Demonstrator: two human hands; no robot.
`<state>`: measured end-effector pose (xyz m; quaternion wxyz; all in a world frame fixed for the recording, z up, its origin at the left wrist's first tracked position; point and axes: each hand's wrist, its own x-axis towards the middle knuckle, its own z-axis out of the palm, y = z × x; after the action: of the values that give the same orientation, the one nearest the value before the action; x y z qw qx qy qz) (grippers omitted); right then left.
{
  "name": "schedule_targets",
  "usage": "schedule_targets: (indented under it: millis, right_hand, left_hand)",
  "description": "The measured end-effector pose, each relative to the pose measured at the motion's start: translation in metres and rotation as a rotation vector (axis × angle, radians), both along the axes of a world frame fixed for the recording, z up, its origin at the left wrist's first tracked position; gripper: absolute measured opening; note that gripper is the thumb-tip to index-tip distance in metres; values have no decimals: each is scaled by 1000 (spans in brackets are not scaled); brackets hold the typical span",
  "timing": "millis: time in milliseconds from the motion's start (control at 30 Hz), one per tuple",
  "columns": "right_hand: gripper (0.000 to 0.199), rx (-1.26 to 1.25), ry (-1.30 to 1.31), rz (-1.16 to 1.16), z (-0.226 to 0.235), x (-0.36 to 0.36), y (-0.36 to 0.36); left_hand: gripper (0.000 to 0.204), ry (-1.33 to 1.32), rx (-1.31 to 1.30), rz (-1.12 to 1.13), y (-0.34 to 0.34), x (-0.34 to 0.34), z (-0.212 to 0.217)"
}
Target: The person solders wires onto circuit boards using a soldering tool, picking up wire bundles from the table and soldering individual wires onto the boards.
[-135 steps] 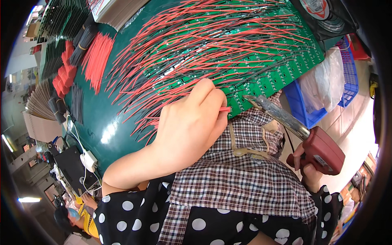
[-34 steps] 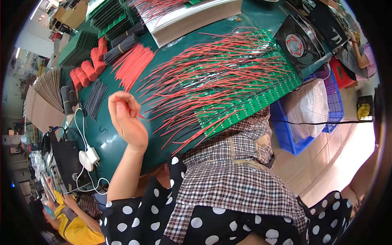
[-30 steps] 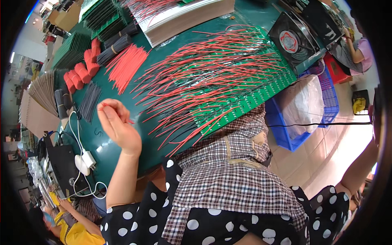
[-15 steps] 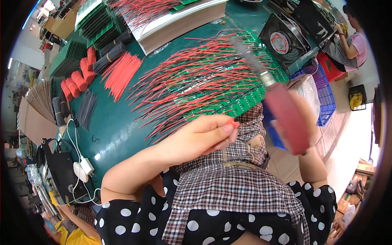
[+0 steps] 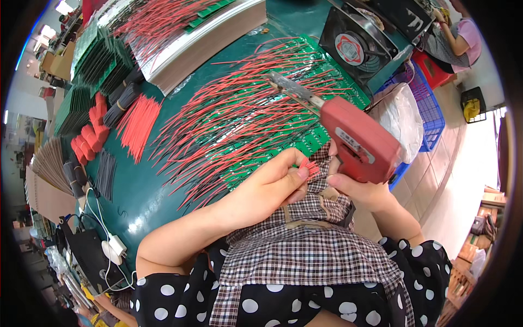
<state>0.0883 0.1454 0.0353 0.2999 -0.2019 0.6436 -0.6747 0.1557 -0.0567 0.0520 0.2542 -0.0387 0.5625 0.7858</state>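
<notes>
Half a second on, the red pistol-shaped soldering gun (image 5: 357, 143) sits sharp at centre right, gripped by the right hand (image 5: 359, 191). Just left, the left hand (image 5: 272, 188) pinches short red wires (image 5: 310, 166) at the near edge of the green circuit-board panel (image 5: 305, 144) bristling with red leads.

Red wires (image 5: 234, 103) fanned over a green circuit board (image 5: 318, 139) on a dark green table (image 5: 141, 191), the soldering gun (image 5: 357, 141) was red with a silver tip, the basket (image 5: 427, 117) was blue, and the apron (image 5: 305, 256) was brown-and-white checked over black, white-dotted sleeves (image 5: 163, 294).
</notes>
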Motion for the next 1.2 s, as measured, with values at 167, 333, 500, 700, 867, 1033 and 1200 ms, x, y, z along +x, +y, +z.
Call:
schedule_targets:
  millis: [167,333,500,700,867,1033,1200]
  right_hand:
    - [62,-99,57,-54,3,13,-1]
    - [66,-108,93,-13,2,8,-5]
    - [69,-122,130,41,0,3,-4]
    - [74,-142,192,104,-1,-1,-2]
    - [78,-162,253,147,-1,-2,-4]
    - [84,-240,349,222,1,-5,-8]
    - [96,-53,757,198,8,-5,-9]
  left_hand:
    - [16,20,1,-29,17,2,3]
    - [16,29,-7,30,13,-2,2]
    - [20,-12,-61,-30,6,-3,0]
    - [22,-135,125,-129,0,-4,-2]
    - [20,-188,169,-174,-1,0,-3]
    - [15,-139,148,-39,3,4,-4]
    - [13,134,-35,-13,8,4,-1]
